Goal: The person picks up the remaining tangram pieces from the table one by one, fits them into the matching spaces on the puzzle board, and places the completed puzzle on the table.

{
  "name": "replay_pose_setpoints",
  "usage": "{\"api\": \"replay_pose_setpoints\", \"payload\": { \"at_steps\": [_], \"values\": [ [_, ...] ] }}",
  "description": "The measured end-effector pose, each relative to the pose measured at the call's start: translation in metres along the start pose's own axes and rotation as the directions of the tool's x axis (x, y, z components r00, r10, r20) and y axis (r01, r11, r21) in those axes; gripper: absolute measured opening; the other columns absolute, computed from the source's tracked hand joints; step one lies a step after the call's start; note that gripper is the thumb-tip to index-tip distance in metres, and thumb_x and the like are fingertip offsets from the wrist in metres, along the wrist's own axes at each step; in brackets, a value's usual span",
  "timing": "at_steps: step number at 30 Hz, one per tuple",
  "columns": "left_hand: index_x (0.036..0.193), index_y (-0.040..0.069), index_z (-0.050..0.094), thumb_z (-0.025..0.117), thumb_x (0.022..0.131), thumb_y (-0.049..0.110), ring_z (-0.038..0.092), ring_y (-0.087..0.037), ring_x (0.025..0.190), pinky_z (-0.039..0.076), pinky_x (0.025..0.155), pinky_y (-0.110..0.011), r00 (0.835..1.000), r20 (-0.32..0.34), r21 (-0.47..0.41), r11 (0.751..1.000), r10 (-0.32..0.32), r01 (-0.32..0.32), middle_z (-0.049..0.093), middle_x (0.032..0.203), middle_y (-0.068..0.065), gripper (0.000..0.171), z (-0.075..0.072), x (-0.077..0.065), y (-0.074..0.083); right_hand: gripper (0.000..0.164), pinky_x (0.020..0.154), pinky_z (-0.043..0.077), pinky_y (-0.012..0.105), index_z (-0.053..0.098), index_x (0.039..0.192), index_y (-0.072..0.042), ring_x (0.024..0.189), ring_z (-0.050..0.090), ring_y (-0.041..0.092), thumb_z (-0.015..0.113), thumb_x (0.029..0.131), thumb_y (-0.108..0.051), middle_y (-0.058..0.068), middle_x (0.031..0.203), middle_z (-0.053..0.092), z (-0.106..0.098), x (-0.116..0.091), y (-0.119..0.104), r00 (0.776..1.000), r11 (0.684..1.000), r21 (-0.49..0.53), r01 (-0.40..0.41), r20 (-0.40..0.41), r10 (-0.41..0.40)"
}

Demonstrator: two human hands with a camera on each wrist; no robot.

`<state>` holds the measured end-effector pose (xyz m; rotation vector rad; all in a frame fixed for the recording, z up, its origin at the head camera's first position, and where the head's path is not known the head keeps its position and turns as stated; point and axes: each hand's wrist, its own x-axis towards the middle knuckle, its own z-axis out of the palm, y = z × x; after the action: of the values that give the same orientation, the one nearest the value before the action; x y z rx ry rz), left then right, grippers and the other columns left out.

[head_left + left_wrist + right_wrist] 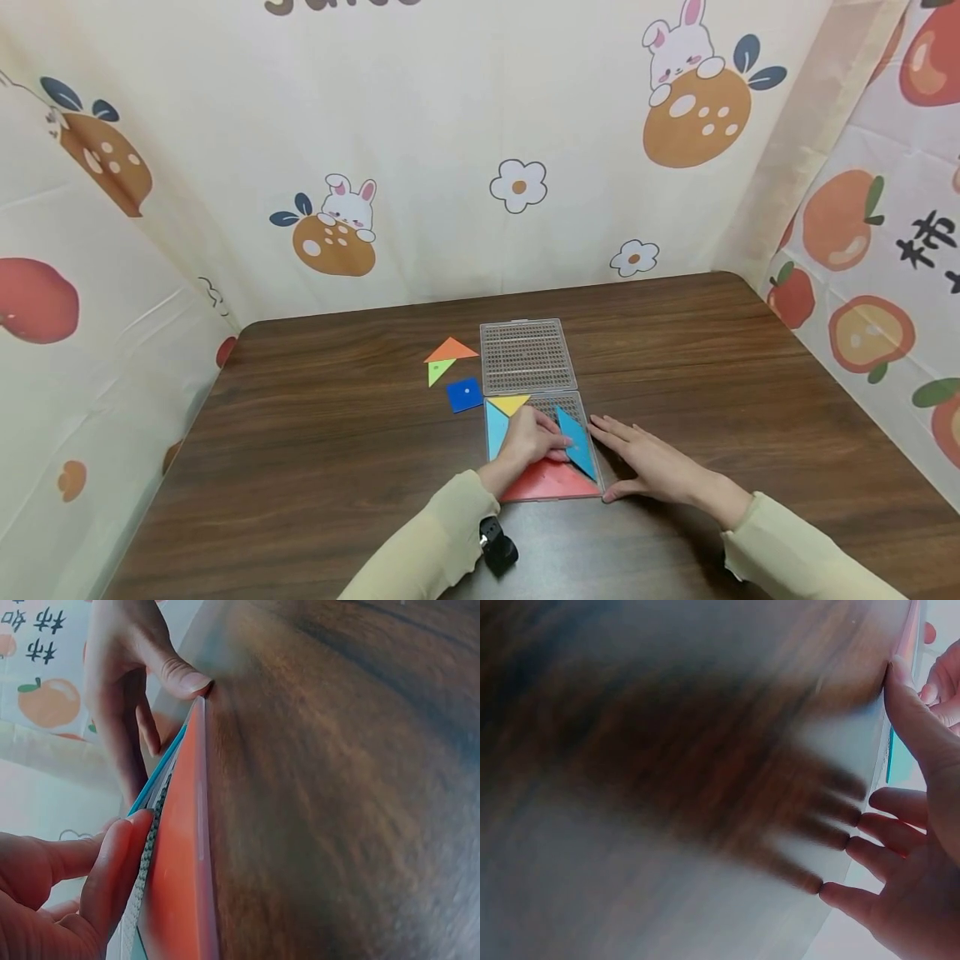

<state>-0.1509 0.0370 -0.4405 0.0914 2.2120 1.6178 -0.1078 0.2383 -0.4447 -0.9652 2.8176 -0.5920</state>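
Note:
My left hand (525,442) pinches a blue parallelogram tangram piece (577,446) over the right part of a clear plastic case (542,407). One edge of that piece looks raised in the left wrist view. Inside the case lie a red triangle (551,485) along the near side, a light-blue triangle (495,428) at the left and a yellow triangle (509,404) at the far side. My right hand (652,467) rests with fingers spread at the case's right side, its thumb by the near right corner. My left hand partly covers the middle of the case.
The case's gridded lid (527,358) lies folded back behind it. To its left are an orange triangle (452,350), a green triangle (439,370) and a dark-blue square (465,395). Everything sits on a brown wooden table (322,433), with printed curtains around it.

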Motion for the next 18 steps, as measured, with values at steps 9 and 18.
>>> {"api": "replay_pose_setpoints", "payload": {
  "at_steps": [9, 18],
  "values": [
    [0.07, -0.002, 0.066, 0.071, 0.072, 0.003, 0.061, -0.017, 0.048, 0.048, 0.046, -0.025, 1.0, 0.003, 0.031, 0.999, 0.009, -0.009, 0.062, 0.054, -0.009, 0.007, 0.004, -0.0006, -0.0011, 0.088, 0.093, 0.027, 0.056, 0.035, 0.134, -0.001, 0.124, 0.031, 0.035, 0.063, 0.07, -0.054, 0.019, 0.137, 0.033, -0.0005, 0.0002, 0.0015, 1.0, 1.0, 0.018, -0.019, 0.006, 0.019],
    [0.066, -0.001, 0.067, 0.073, 0.07, 0.004, 0.06, -0.015, 0.045, 0.048, 0.045, -0.024, 1.0, -0.002, 0.062, 0.998, 0.008, -0.007, 0.06, 0.05, -0.006, 0.009, 0.0069, -0.0019, -0.0005, 0.088, 0.093, 0.027, 0.056, 0.035, 0.134, 0.0, 0.124, 0.03, 0.035, 0.063, 0.071, -0.054, 0.018, 0.137, 0.033, 0.0011, 0.0002, 0.0032, 1.0, 1.0, 0.013, -0.013, 0.01, 0.013]
  ]
}}
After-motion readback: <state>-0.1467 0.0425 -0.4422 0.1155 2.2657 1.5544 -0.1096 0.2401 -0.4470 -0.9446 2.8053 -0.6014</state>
